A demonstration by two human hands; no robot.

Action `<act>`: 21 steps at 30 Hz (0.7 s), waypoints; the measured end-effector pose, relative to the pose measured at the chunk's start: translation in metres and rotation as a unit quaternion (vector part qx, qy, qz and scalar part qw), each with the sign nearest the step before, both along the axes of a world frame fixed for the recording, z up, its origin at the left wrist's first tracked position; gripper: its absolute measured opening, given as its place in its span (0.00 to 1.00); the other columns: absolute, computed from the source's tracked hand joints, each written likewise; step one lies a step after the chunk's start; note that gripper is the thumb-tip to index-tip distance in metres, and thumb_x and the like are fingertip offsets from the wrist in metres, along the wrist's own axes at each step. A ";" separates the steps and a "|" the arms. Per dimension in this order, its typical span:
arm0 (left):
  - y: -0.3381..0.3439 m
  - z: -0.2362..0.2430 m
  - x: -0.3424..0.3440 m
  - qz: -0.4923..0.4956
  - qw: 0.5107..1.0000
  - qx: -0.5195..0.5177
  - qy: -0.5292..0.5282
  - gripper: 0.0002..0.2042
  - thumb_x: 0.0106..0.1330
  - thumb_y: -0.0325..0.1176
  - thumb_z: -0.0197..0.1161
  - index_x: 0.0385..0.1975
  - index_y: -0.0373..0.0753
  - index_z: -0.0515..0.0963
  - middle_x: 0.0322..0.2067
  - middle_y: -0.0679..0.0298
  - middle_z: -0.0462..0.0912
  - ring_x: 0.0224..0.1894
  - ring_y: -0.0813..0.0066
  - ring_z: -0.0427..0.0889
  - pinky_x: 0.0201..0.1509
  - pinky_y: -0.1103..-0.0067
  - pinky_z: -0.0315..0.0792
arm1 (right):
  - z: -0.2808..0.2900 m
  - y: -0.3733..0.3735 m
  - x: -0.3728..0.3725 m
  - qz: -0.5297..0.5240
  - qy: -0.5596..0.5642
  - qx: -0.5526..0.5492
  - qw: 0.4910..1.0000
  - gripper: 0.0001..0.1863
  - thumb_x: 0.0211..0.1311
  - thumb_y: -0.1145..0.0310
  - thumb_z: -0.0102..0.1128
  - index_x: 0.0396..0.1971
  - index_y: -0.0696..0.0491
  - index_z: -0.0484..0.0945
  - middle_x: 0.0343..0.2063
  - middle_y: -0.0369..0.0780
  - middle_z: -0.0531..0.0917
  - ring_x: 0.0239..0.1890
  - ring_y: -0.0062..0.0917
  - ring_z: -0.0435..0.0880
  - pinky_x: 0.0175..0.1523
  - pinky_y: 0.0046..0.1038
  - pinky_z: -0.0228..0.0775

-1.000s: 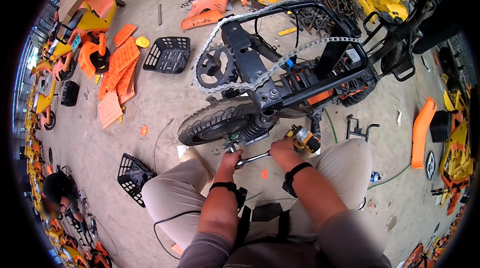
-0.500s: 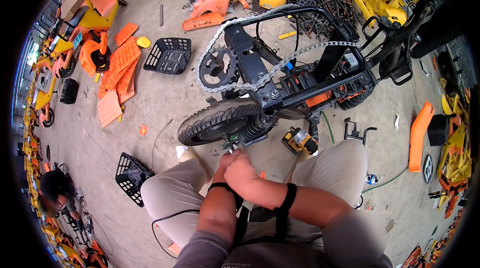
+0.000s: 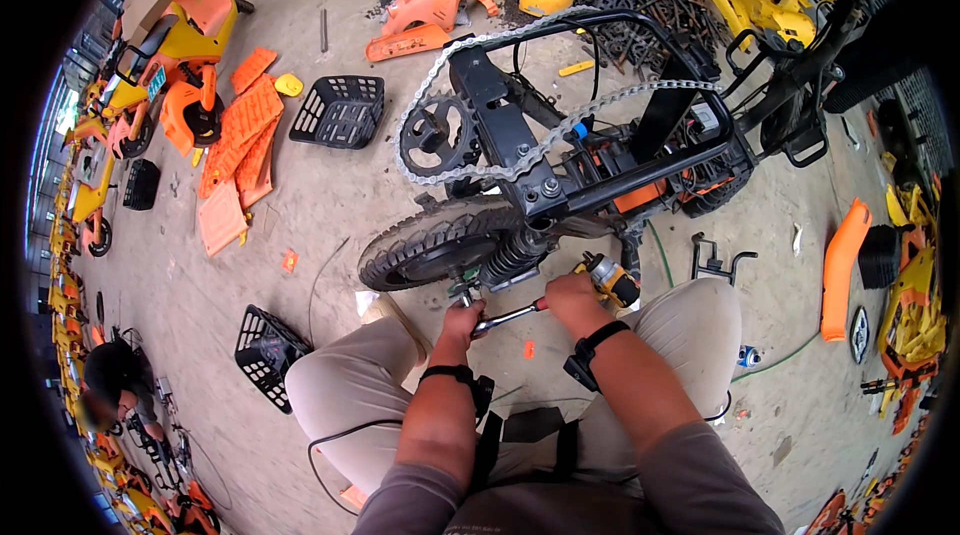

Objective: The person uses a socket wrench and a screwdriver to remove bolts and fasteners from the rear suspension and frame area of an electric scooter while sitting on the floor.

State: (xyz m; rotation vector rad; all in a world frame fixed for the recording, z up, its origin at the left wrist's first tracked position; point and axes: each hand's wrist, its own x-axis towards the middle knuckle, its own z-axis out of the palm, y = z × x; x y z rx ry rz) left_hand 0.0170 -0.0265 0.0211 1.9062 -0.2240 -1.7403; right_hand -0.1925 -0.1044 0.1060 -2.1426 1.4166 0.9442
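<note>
Silver wrench, white label on bike

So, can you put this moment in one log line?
left hand: wrench, head end | right hand: wrench, handle end | drill: on floor | wheel: beyond hands

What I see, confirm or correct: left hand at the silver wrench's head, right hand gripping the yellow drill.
No: the head view shows the right hand gripping the handle of the silver wrench, not the yellow drill beside it. The left hand is indeed at the wrench's head.
</note>
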 end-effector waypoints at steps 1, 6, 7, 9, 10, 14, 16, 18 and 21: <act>-0.001 0.002 0.000 -0.001 1.000 -0.001 -0.001 0.10 0.57 0.37 0.63 0.33 0.40 0.73 0.25 0.65 0.78 0.23 0.72 0.78 0.23 0.72 0.75 | 0.002 0.000 0.001 -0.001 -0.001 -0.001 1.000 0.13 0.56 0.63 0.55 0.39 0.46 0.83 0.40 0.37 0.83 0.42 0.29 0.82 0.42 0.33 0.70; 0.000 0.006 -0.001 -0.002 0.999 -0.011 -0.034 0.11 0.56 0.35 0.63 0.32 0.36 0.72 0.24 0.62 0.78 0.21 0.72 0.79 0.18 0.73 0.75 | 0.067 -0.003 0.030 0.065 0.003 0.020 0.998 0.12 0.57 0.60 0.54 0.34 0.47 0.84 0.36 0.36 0.84 0.40 0.30 0.82 0.41 0.34 0.70; 0.001 0.004 -0.003 -0.001 0.999 -0.011 -0.032 0.11 0.56 0.35 0.63 0.32 0.36 0.72 0.24 0.62 0.78 0.21 0.72 0.79 0.18 0.73 0.75 | 0.076 0.001 0.036 0.079 -0.024 0.010 0.997 0.11 0.56 0.61 0.54 0.33 0.47 0.84 0.35 0.36 0.84 0.39 0.30 0.82 0.41 0.34 0.69; 0.001 -0.007 -0.005 -0.008 0.999 -0.005 -0.044 0.10 0.55 0.34 0.63 0.31 0.35 0.73 0.25 0.61 0.78 0.21 0.70 0.79 0.18 0.74 0.74 | 0.090 0.018 0.051 0.121 -0.075 -0.027 0.989 0.11 0.55 0.62 0.54 0.32 0.47 0.84 0.33 0.35 0.84 0.38 0.29 0.83 0.40 0.34 0.68; 0.007 -0.033 0.009 -0.002 0.999 -0.008 -0.048 0.10 0.55 0.34 0.63 0.31 0.35 0.73 0.25 0.61 0.78 0.21 0.70 0.79 0.18 0.74 0.74 | 0.102 0.031 0.067 0.158 -0.103 -0.055 0.981 0.10 0.54 0.63 0.54 0.31 0.47 0.84 0.32 0.36 0.84 0.37 0.29 0.83 0.40 0.34 0.67; 0.007 -0.063 0.015 -0.100 0.989 -0.079 -0.073 0.11 0.54 0.34 0.63 0.31 0.34 0.73 0.24 0.61 0.78 0.21 0.70 0.78 0.18 0.73 0.73 | 0.143 0.067 0.113 0.303 -0.121 -0.057 0.943 0.12 0.55 0.68 0.53 0.37 0.48 0.83 0.33 0.36 0.84 0.41 0.33 0.81 0.41 0.45 0.68; 0.012 -0.055 0.015 -0.130 0.983 -0.091 -0.090 0.11 0.54 0.33 0.63 0.31 0.33 0.73 0.24 0.60 0.77 0.20 0.70 0.78 0.18 0.73 0.73 | 0.149 0.071 0.120 0.304 -0.121 -0.078 0.942 0.12 0.54 0.68 0.55 0.37 0.50 0.83 0.34 0.35 0.84 0.40 0.33 0.81 0.39 0.45 0.67; 0.012 -0.050 0.013 -0.147 0.980 -0.103 -0.090 0.11 0.54 0.33 0.63 0.30 0.33 0.73 0.23 0.60 0.77 0.20 0.70 0.78 0.18 0.73 0.72 | 0.151 0.066 0.116 0.290 -0.118 -0.081 0.946 0.12 0.54 0.68 0.55 0.38 0.49 0.83 0.36 0.35 0.84 0.40 0.33 0.81 0.40 0.44 0.67; 0.009 -0.044 0.017 -0.122 0.983 -0.122 -0.059 0.12 0.53 0.33 0.64 0.30 0.32 0.73 0.22 0.60 0.77 0.20 0.69 0.77 0.19 0.73 0.72 | 0.134 0.051 0.089 0.171 -0.116 -0.046 0.977 0.10 0.53 0.66 0.53 0.32 0.48 0.84 0.33 0.34 0.84 0.40 0.27 0.81 0.38 0.32 0.66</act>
